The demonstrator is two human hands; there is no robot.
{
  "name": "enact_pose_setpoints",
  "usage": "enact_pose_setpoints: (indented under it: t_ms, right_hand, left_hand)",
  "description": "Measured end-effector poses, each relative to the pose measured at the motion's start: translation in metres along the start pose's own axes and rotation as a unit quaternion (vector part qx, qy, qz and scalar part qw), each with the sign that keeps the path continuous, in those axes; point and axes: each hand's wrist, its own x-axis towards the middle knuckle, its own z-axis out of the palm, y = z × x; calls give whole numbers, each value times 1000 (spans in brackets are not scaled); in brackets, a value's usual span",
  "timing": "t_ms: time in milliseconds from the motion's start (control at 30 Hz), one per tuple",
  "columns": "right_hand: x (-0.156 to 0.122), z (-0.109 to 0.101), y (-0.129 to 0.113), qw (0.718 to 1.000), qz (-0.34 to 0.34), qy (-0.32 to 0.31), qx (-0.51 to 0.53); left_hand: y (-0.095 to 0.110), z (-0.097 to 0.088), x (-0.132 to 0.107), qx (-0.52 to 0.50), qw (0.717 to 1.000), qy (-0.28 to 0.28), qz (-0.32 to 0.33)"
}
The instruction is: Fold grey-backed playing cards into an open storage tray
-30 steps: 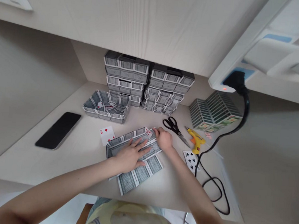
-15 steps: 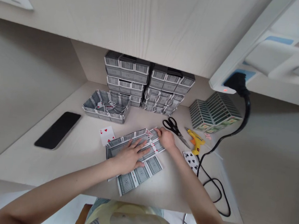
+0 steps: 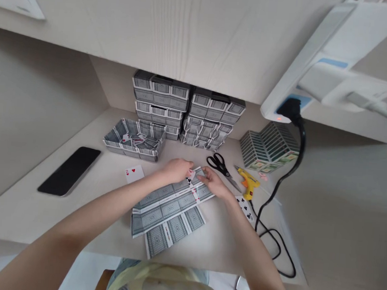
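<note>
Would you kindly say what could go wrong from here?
The right forearm is close to the black cord and might snag it. The scissors lie beside the right hand and might get knocked into the yellow glue gun. The left hand, near one end of the playing-card box, could crease it by pressing.

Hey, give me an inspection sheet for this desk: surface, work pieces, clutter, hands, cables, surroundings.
Surface: pale desk; spills: nothing seen.
Work pieces: long playing-card piece in front of the person; card panel at its near edge; open card box with loose cards inside, further back.
Clutter: black phone at left; scissors and yellow glue gun at right.
Hands: left hand and right hand both at the playing-card piece's right end; exact grip hard to tell.
Cables: black cable from the power strip, with black cord looped on the desk at right.
Surroundings: stacked card boxes at the back, panel overhead; other people: nothing seen.
</note>
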Motion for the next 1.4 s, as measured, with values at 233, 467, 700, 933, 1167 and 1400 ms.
enact_pose_setpoints:
  t_ms: [233, 467, 700, 933, 1167, 1400]
  right_hand:
    - [-4, 3, 0, 1000, -5, 20, 23]
    - [-2, 5, 9, 999, -9, 39, 27]
    - [-3, 4, 10, 999, -11, 40, 31]
    - [-3, 3, 10, 999, 3, 39, 36]
    - [-4, 3, 11, 998, -6, 43, 43]
    - [-4, 4, 2, 998, -35, 18, 58]
  left_hand:
    - [-17, 0, 10, -51, 998, 13, -32]
    - [-24, -1, 13, -82, 995, -1, -52]
    - [-26, 1, 13, -109, 993, -3, -52]
    - [-28, 3, 10, -146, 989, 7, -26]
    - [-30, 4, 13, -145, 989, -3, -24]
    - [-31, 9, 13, -115, 993, -13, 22]
